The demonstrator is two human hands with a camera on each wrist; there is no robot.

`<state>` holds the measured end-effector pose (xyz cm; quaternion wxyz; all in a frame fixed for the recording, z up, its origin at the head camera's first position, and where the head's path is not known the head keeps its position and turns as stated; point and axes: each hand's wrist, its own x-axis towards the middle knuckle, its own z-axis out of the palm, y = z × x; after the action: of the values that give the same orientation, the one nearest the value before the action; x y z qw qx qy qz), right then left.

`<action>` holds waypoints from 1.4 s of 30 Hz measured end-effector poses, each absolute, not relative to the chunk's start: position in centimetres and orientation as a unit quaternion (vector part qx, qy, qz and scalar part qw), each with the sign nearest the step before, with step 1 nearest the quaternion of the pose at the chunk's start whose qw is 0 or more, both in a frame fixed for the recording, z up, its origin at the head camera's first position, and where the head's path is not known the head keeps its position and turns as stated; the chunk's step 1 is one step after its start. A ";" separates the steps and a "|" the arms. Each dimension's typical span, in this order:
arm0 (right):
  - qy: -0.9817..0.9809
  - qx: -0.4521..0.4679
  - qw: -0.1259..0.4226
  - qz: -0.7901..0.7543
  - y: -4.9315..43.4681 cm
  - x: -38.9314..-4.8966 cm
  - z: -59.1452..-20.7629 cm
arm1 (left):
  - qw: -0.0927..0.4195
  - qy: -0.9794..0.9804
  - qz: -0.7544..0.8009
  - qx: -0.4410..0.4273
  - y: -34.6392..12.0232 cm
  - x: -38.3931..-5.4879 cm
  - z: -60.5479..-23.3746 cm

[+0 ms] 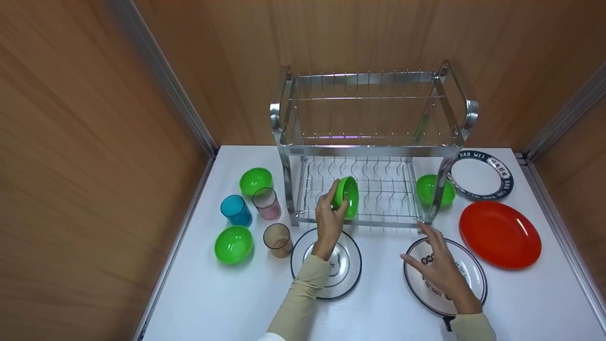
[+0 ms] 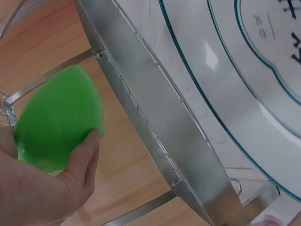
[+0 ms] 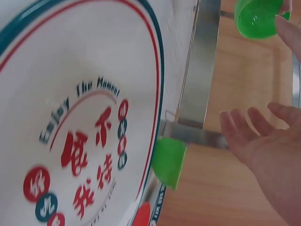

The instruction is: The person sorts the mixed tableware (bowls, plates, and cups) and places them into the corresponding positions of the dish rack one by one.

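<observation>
In the head view my left hand grips a green bowl turned on its side, over the front of the dish rack's lower tier. The left wrist view shows the thumb and fingers on the outside of that bowl. My right hand holds nothing; its fingers are spread, above a white plate with a dark rim. In the right wrist view the right hand has its palm turned up, with the held bowl beyond it.
Left of the rack stand green bowls, a blue cup, a pink cup and a brown cup. Another plate lies under my left forearm. Right of the rack are a green bowl, a red plate and a lettered plate.
</observation>
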<state>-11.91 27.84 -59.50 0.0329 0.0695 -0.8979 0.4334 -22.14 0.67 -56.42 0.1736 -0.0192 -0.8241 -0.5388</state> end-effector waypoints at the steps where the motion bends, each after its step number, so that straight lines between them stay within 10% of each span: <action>1: -0.898 0.071 0.044 0.432 28.2 -11.8 -59.5 | 0.180 -0.826 -0.534 -0.014 0.5 -22.5 -56.4; 12: -0.908 0.064 0.125 0.396 31.3 -12.0 -59.7 | 0.214 -0.840 -0.496 0.049 -0.4 -25.6 -56.1; 42: -0.911 -0.015 0.059 0.407 36.1 -18.6 -59.4 | 0.243 -0.868 -0.416 0.120 -1.2 -32.9 -58.5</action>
<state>-18.59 36.10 -59.36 0.0588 -0.0149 -0.9112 0.4074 -32.89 -1.21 -58.52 0.2433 0.1198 -0.8678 -0.4163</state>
